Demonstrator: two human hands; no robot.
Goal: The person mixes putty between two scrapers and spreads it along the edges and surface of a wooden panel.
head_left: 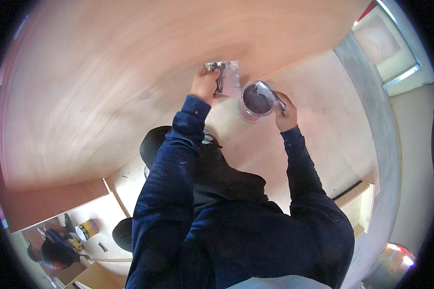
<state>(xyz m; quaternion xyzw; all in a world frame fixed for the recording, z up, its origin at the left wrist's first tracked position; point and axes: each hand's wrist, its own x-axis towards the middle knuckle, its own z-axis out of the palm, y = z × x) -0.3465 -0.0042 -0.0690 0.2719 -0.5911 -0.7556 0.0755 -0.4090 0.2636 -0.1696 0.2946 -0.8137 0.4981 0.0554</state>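
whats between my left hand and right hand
In the head view, from the left hand to the right hand: the flat square plate the left holds, the round tub, then the thin tool the right holds.

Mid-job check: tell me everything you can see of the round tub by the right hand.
The tub is round and open-topped, with a pale, plastic-looking rim and a see-through-looking, pinkish wall. Dark grey-brown material shows inside; its depth is unclear. Seen from above, it looks upright over the pale surface. The right hand holds a thin tool across its right side; whether either touches the rim, I cannot tell.
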